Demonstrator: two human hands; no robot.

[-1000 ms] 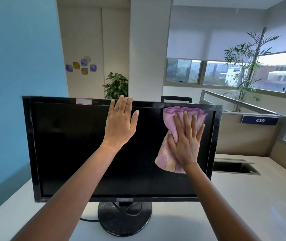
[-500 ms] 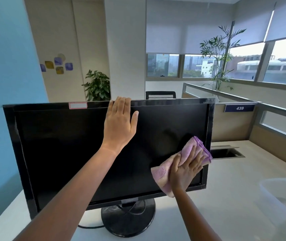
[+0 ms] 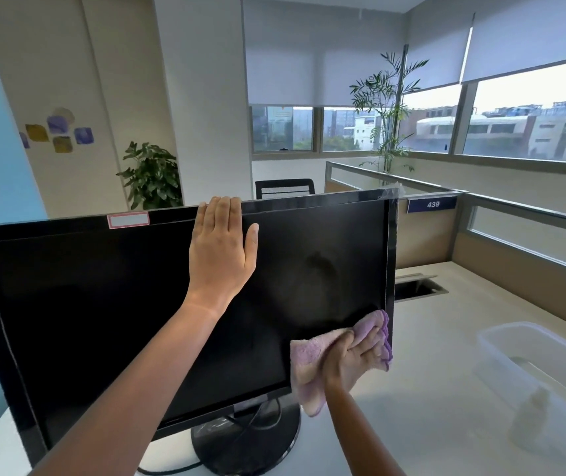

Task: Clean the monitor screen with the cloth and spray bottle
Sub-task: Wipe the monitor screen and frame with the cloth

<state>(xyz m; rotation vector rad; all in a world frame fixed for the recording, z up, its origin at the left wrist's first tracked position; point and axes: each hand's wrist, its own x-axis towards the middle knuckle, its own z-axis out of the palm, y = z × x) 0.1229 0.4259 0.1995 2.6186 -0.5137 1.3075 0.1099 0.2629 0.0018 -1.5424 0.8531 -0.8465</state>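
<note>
Here the monitor (image 3: 158,314) stands on a white desk (image 3: 422,389), its dark screen facing the person and its round black base (image 3: 247,441) planted under the lower edge. All places below are given from the monitor.

The left hand (image 3: 221,250) lies flat against the upper middle of the screen, palm to the glass, its fingers (image 3: 219,214) straight and pressed together, their tips reaching over the top bezel; the thumb sticks out to the side. It grips nothing.

The right hand (image 3: 352,360) is at the screen's lower right corner, pressing a pink-purple cloth (image 3: 309,365) against the glass and bezel there. Its fingers are spread a little and curled over the bunched fabric, holding it against the panel. Part of the cloth hangs below the monitor's bottom edge, and another fold pokes out just past the right bezel.

A white sticker with a red border (image 3: 128,220) sits on the top bezel, left of the left hand. A faint smudge shows on the screen between the two hands.

To the right of the monitor, on the desk, rests a clear plastic tub (image 3: 529,359), and just in front of it a blurred pale shape that may be the spray bottle (image 3: 529,413); it is too blurred to be sure. Behind the monitor's right edge a cable opening (image 3: 415,286) is cut into the desk.
</note>
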